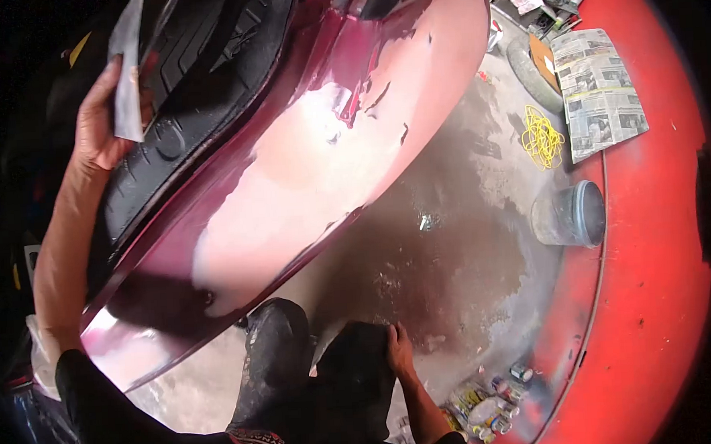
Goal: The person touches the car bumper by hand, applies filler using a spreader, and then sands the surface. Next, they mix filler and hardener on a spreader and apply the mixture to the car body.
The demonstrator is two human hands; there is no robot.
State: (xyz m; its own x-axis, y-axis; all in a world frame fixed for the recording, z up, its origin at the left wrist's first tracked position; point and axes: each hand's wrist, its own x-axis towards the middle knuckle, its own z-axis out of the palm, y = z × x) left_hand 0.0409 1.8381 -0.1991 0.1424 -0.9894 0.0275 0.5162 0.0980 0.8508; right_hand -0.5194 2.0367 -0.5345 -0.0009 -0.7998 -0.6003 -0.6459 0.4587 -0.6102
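Raised at the upper left, my left hand (101,115) holds a thin, pale grey strip or sheet (128,81) upright between thumb and fingers. Behind it lies the black wheel well or tyre part (196,86) of a vehicle. Beside that part runs a maroon body panel (162,288), with large patches of pale pink and whitish filler or primer (304,160) and a few dark chips. My right hand (398,350) rests at the edge of my dark-clothed knee, low in the view. Its fingers are partly hidden, and no object shows in it.
A grey bucket (568,215) stands by a red curved surface (654,246). Nearby are yellow cord (542,137), a newspaper sheet (600,92) and a tyre (528,72). Cans and bottles (486,408) sit at the lower right. Stained wet floor (421,251) lies between.
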